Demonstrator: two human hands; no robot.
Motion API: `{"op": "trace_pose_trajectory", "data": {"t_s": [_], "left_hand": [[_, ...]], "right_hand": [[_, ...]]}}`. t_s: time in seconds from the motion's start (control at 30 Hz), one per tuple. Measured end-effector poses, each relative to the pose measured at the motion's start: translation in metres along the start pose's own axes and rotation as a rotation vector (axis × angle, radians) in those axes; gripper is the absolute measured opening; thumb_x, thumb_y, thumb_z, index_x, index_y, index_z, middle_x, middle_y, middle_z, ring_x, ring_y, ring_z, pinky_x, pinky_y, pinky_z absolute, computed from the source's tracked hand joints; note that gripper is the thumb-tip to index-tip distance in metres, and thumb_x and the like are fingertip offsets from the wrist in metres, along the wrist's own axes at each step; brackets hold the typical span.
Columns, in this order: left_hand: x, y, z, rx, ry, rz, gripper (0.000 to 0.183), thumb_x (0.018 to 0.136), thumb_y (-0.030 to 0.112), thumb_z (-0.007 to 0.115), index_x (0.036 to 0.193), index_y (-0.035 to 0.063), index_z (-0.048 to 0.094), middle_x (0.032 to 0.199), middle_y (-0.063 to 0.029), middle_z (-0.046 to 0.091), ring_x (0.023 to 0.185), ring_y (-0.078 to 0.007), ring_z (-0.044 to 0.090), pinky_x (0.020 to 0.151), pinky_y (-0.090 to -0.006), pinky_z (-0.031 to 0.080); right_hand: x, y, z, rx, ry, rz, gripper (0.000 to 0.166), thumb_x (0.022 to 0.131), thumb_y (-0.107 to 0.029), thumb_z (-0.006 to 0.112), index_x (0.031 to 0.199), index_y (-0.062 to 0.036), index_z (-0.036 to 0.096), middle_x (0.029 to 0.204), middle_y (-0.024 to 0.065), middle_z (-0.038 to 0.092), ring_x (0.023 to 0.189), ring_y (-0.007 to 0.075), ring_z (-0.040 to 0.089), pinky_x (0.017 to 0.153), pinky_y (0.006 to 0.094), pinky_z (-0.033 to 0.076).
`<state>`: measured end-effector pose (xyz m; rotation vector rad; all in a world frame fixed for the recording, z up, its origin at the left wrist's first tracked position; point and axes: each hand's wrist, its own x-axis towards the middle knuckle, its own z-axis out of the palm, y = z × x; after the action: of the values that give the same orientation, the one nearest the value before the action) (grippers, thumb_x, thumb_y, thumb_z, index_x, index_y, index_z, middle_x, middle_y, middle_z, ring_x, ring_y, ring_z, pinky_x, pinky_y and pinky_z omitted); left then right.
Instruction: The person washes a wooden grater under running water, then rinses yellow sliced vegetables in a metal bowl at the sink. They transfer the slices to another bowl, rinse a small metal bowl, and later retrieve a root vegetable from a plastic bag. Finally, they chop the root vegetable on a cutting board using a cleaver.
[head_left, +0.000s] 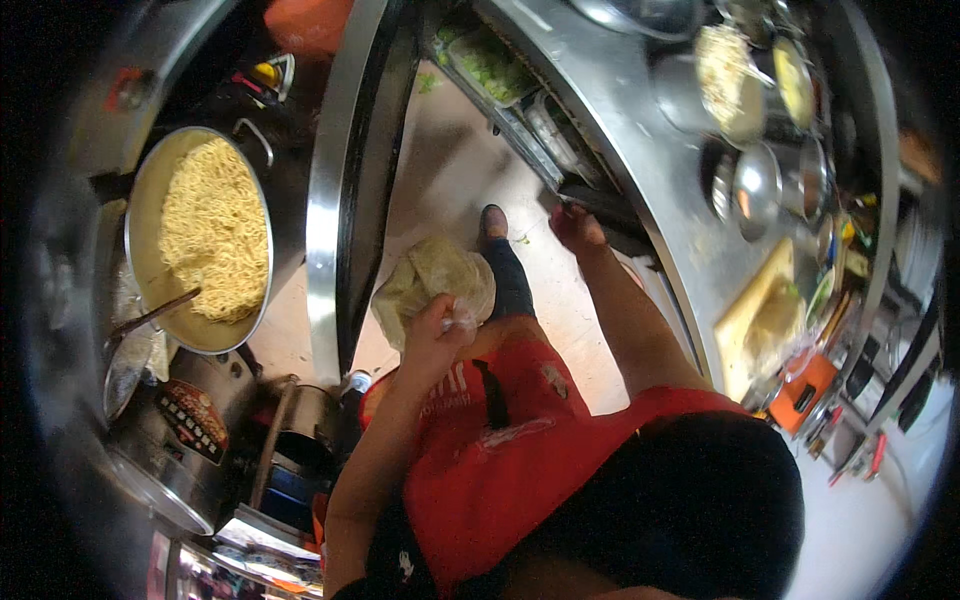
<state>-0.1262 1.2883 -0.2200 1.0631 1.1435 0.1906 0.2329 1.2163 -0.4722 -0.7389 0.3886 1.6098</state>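
Observation:
My left hand grips the gathered top of a translucent plastic bag, which hangs over the floor with pale, greenish contents that I cannot identify. My right hand is at the front edge of the undercounter unit on the right, its fingers curled at a dark edge or handle; the exact contact is too blurred to tell. Just beyond it, the open unit shows a clear container of green leafy vegetables and a second clear container.
At left stands a large pot of noodles with a long utensil in it. The steel counter at right carries metal bowls, a cutting board and an orange box-like object. Below lies the narrow floor.

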Motion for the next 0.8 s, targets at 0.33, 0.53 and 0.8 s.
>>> {"op": "trace_pose_trajectory", "data": {"t_s": [0.33, 0.53, 0.8], "left_hand": [[0.072, -0.071, 0.019, 0.027, 0.078, -0.091, 0.021, 0.079, 0.004, 0.054, 0.101, 0.0018, 0.052, 0.087, -0.0132, 0.058, 0.084, -0.0220, 0.057, 0.075, -0.0307, 0.045], [0.094, -0.054, 0.026, -0.009, 0.009, -0.081, 0.029, 0.077, 0.002, 0.053, 0.106, 0.0017, 0.050, 0.091, -0.0169, 0.058, 0.088, -0.0289, 0.058, 0.077, -0.0339, 0.045], [0.151, -0.003, 0.071, -0.035, -0.012, 0.172, 0.035, 0.075, 0.002, 0.054, 0.109, 0.0030, 0.048, 0.092, -0.0212, 0.059, 0.088, -0.0380, 0.058, 0.074, -0.0411, 0.046]], "right_hand": [[0.176, -0.061, -0.049, 0.349, 0.449, -0.508, 0.017, 0.085, -0.021, 0.048, 0.087, -0.0046, 0.054, 0.083, 0.0095, 0.055, 0.077, 0.0254, 0.053, 0.077, 0.0399, 0.047], [0.161, -0.064, -0.029, 0.477, 0.410, -0.539, 0.014, 0.086, -0.016, 0.045, 0.082, -0.0037, 0.049, 0.074, 0.0079, 0.049, 0.066, 0.0233, 0.048, 0.074, 0.0380, 0.048], [0.103, 0.045, -0.079, 0.403, 0.153, -0.056, 0.032, 0.086, -0.023, 0.051, 0.106, 0.0015, 0.053, 0.107, 0.0148, 0.058, 0.097, 0.0273, 0.056, 0.090, 0.0406, 0.045]]}}
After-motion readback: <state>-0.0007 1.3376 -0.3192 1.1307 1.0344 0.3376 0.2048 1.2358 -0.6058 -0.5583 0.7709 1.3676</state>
